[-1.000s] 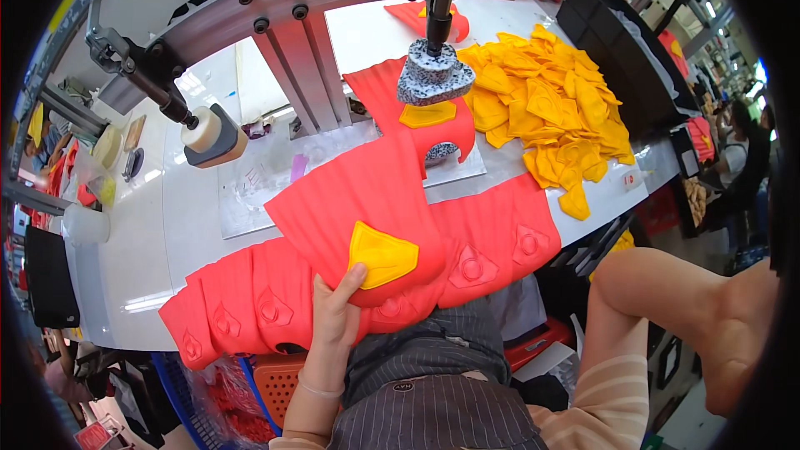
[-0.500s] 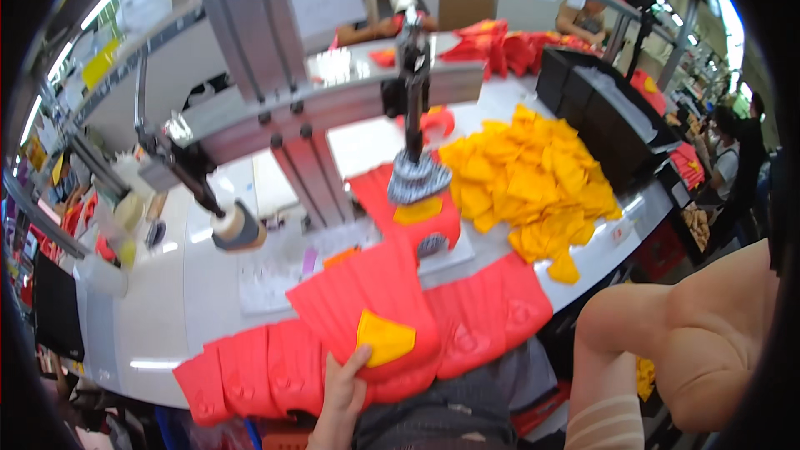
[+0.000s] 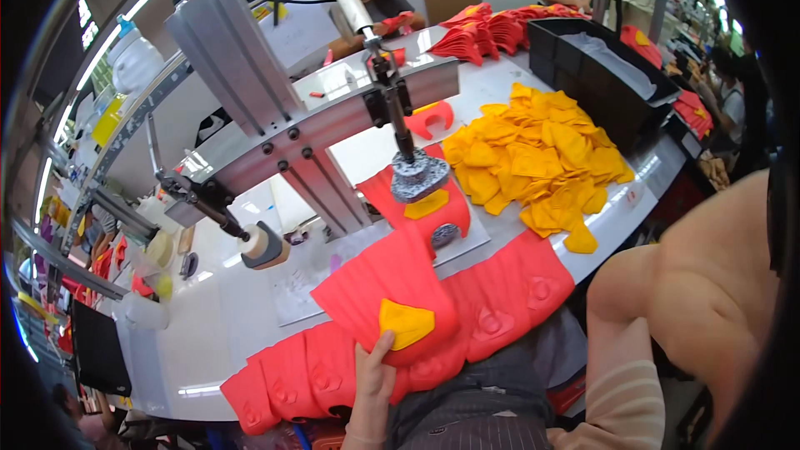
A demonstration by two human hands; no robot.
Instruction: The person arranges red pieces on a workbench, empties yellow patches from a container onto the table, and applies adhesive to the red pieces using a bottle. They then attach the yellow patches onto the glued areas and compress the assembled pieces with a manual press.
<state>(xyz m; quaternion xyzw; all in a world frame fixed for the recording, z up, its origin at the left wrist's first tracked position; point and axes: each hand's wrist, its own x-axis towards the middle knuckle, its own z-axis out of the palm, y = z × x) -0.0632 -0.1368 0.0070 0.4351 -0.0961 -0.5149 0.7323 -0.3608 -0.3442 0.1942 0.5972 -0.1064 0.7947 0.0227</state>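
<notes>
Holding flat at bottom centre of the head view, left hand (image 3: 372, 383) has fingers spread open on the stack of red fan-shaped fabric pieces (image 3: 392, 300), fingertips just touching the yellow shield-shaped fabric patch (image 3: 406, 322) lying on top; nothing pinched, just pressing down. Right hand not visible: only the right forearm and elbow (image 3: 667, 333) with a beige sleeve at lower right, raised well clear of the table, so its grip cannot be told. Compared with a second ago, the view has tipped up and back, more of the far table shows, and the right arm sits bigger and higher in the frame; left hand has stayed on the same patch, stack barely shifted. Judgement: the piece is placed and held steady, with the press not yet engaged on it. Centre frame: grey speckled heart-shaped press head (image 3: 419, 177) on a vertical rod, sitting over another yellow patch on a red piece (image 3: 427, 204) on the white worktable (image 3: 208, 317). Right of it, a loose heap of yellow fabric patches (image 3: 537, 158). Row of red embossed pieces (image 3: 500, 300) along the near table edge. Upper left, the silver metal machine frame (image 3: 275, 117). Upper right, a black tray (image 3: 600, 67); other people at the far edge.
</notes>
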